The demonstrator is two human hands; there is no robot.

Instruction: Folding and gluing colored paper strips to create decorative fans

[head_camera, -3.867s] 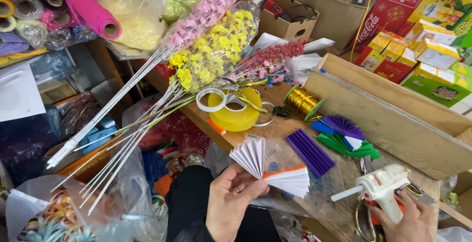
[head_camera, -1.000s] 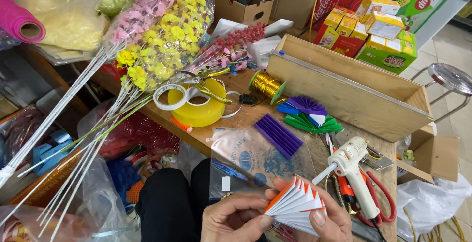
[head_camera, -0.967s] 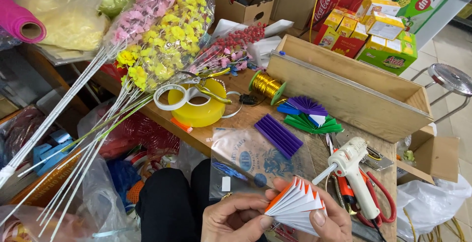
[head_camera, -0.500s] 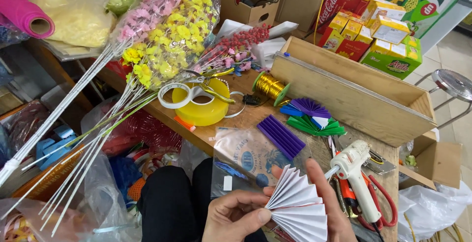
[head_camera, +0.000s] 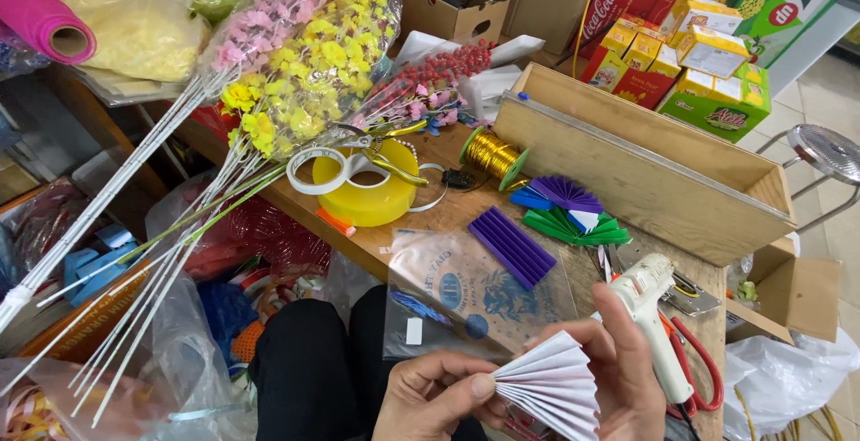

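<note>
Currently both hands hold one pleated white paper fan [head_camera: 548, 385] at the near edge of the wooden table [head_camera: 452, 217], low in the head view. The left hand [head_camera: 430, 396] is closed on the gathered end — thumb and fingertips pinch the point where the folds meet. The right hand [head_camera: 623, 378] lies behind the spread side, fingers curled along the outer pleat and partly hidden by the paper.

Key relation: the folds radiate rightward and downward from the left-hand pinch, so the pivot sits at the left hand and the open arc toward the right. The fan is clear of the tabletop, above the person's lap.

Nearest items: a white glue gun [head_camera: 649, 311] just beyond the right hand, red-handled scissors [head_camera: 699, 374] beside it, and a clear printed plastic bag [head_camera: 479, 293] ahead of the left hand. A purple pleated strip [head_camera: 512, 246] lies farther back.
</note>
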